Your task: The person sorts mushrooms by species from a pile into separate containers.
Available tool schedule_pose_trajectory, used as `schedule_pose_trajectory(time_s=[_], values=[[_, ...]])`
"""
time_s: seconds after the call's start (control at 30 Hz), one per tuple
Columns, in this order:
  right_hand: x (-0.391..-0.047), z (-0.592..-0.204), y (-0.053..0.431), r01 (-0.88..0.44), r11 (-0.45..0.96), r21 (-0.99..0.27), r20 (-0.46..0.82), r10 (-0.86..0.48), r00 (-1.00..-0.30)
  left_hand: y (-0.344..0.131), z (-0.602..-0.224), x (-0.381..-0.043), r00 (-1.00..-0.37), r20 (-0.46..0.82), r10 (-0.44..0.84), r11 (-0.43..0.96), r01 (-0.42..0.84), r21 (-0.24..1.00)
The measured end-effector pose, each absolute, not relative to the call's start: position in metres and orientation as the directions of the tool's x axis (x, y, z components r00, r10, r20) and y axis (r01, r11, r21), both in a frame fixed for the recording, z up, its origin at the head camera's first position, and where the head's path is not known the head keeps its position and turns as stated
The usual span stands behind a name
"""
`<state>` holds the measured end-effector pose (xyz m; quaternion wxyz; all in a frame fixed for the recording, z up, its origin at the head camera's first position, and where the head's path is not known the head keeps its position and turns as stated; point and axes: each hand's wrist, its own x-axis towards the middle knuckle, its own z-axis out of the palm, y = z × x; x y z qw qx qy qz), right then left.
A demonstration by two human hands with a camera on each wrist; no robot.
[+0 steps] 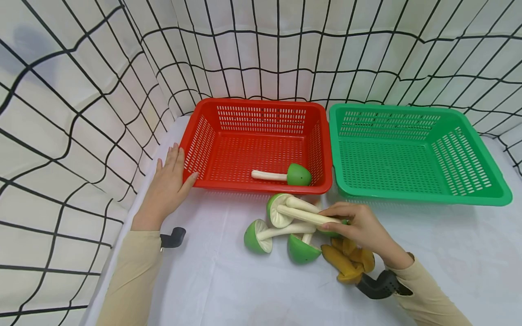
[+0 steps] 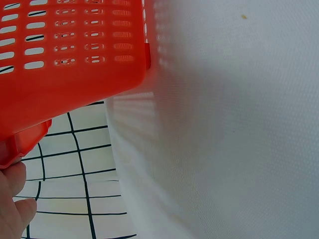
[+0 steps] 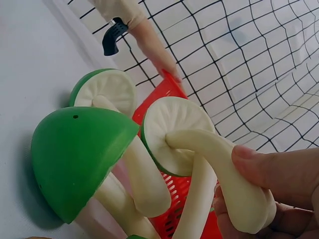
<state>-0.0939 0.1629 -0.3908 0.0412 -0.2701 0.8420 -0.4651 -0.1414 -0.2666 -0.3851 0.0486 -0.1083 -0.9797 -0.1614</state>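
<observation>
My right hand (image 1: 360,224) pinches the pale stem of a toy mushroom (image 1: 303,215) between thumb and fingers. In the right wrist view, the white underside of its green cap (image 3: 172,119) faces up beyond the fingers. Around and below it lie several more green-capped mushrooms (image 1: 303,250), stems crossing on the white table. My left hand (image 1: 165,190) rests at the front left corner of the red basket (image 1: 261,184), fingers along its side and thumb on the front rim. Inside that basket, one mushroom (image 1: 299,175) lies on its side near the front right.
A green basket (image 1: 424,199) stands right of the red one, their rims close together. Below my right hand lies a brownish-yellow bunch (image 1: 344,260) with banana-like lobes. Black wire mesh (image 1: 277,70) backed by white cloth encloses the table at the back and left.
</observation>
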Motion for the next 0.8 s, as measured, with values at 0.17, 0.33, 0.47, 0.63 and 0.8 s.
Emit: schedule_pose_trajectory(time_s=[0.17, 0.33, 0.47, 0.63, 0.8], values=[[-0.0941, -0.3909, 0.1650, -0.409, 0.411, -0.815, 0.176, -0.497, -0.850, -0.2672, -0.3864, -0.1421, -0.970, 0.136, 0.200, 0.925, 0.232, 0.300], [-0.0943, -0.3924, 0.1677, -0.424, 0.392, -0.816, 0.189, -0.512, -0.838, -0.2680, -0.3875, -0.1424, -0.968, 0.146, 0.202, 0.925, 0.238, 0.296], [-0.0939, -0.3917, 0.1690, -0.427, 0.378, -0.822, 0.191, -0.522, -0.831, -0.2685, -0.3877, -0.1424, -0.967, 0.150, 0.205, 0.924, 0.242, 0.297], [-0.0936, -0.3916, 0.1694, -0.431, 0.347, -0.833, 0.206, -0.530, -0.823, -0.2684, -0.3872, -0.1426, -0.966, 0.154, 0.208, 0.922, 0.247, 0.298], [-0.0940, -0.3925, 0.1688, -0.452, 0.314, -0.835, 0.239, -0.533, -0.812, -0.2676, -0.3858, -0.1423, -0.966, 0.153, 0.208, 0.920, 0.246, 0.304]])
